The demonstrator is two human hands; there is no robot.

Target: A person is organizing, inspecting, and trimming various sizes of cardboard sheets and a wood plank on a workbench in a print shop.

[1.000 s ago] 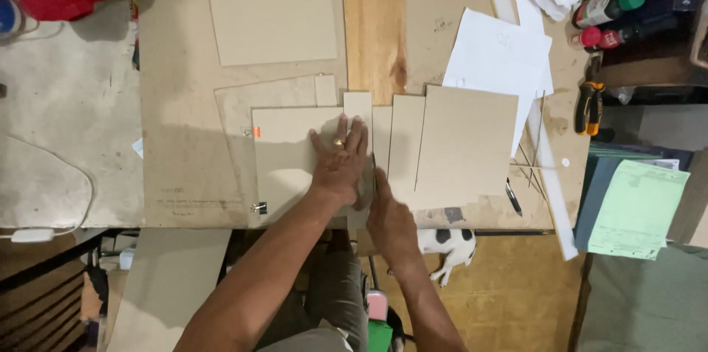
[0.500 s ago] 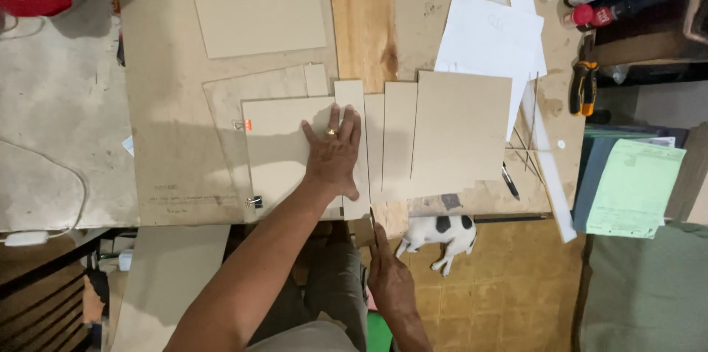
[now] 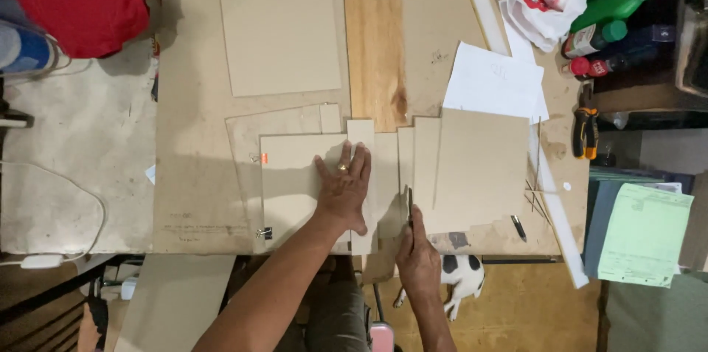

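Your right hand (image 3: 418, 260) came back up to table edge, fingers closed round dark knife (image 3: 410, 208). Left hand (image 3: 344, 186) lay flat, fingers spread, pinning narrow cardboard strip (image 3: 361, 134) on cardboard sheet (image 3: 291, 178). Several strips already cut lay alongside; this cut looked not yet started.

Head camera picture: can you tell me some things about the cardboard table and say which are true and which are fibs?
1. The left hand lies flat on a narrow beige cardboard strip. True.
2. The right hand holds a thin dark cutting tool. True.
3. The long wooden plank lies on the floor. False: it lies on the cardboard-covered worktable.
4. A black-and-white dog lies below the table edge. True.
5. The green plastic bottles stand at the left. False: they are at the top right.
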